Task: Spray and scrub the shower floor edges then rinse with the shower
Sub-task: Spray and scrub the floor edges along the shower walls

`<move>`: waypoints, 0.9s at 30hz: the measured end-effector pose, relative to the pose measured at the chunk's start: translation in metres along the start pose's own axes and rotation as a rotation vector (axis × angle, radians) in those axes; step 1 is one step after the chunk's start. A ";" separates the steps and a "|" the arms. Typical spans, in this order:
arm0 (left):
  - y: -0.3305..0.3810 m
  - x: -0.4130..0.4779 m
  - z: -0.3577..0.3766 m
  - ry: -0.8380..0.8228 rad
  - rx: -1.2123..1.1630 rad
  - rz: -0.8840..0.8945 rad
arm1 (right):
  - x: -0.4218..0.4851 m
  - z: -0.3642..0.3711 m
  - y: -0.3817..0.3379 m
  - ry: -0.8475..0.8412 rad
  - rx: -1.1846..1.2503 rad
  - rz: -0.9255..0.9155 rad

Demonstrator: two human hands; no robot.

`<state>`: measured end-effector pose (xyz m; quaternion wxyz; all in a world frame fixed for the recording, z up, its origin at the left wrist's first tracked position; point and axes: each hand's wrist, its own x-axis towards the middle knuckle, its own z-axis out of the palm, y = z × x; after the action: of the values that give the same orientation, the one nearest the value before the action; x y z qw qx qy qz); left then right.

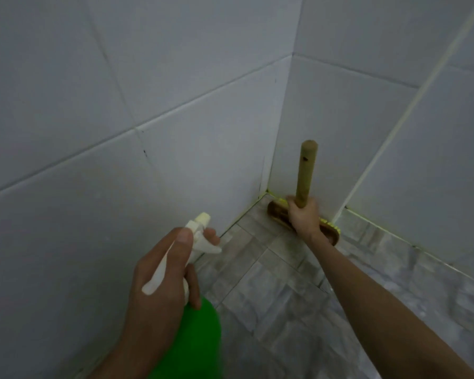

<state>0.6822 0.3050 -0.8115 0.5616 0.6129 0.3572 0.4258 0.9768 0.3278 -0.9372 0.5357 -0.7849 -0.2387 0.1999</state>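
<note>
Left hand (162, 285) holds bottle (200, 340); right hand (304, 216) brush (306, 173), seemingly on floor (285, 296).

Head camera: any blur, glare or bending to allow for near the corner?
Head view: dim light, no glare; the right hand on the brush is slightly blurred; the wide lens bows the grout lines; the spray bottle in the left hand looks soft.
</note>
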 end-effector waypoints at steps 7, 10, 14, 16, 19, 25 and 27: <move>-0.004 0.026 0.020 0.016 -0.043 0.002 | -0.002 0.017 0.014 0.225 0.110 -0.008; -0.012 0.029 0.026 0.032 -0.053 -0.015 | 0.011 0.031 -0.008 0.221 0.175 -0.007; -0.020 0.022 0.032 -0.020 -0.021 -0.036 | 0.006 0.029 -0.005 0.206 0.119 -0.003; -0.021 0.019 0.029 -0.035 -0.020 -0.050 | 0.000 0.016 0.007 0.275 0.149 0.006; -0.023 0.018 0.026 -0.018 -0.019 -0.048 | 0.004 0.014 0.009 0.306 0.165 -0.040; -0.027 0.022 0.034 -0.053 -0.023 -0.030 | 0.011 0.029 -0.007 0.201 0.074 -0.051; -0.027 0.025 0.033 -0.052 -0.032 -0.026 | 0.001 0.007 0.008 0.283 0.081 0.015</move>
<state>0.7237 0.3183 -0.8354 0.5859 0.6099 0.3436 0.4083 0.9748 0.3314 -0.9475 0.5936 -0.7849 -0.1468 0.1004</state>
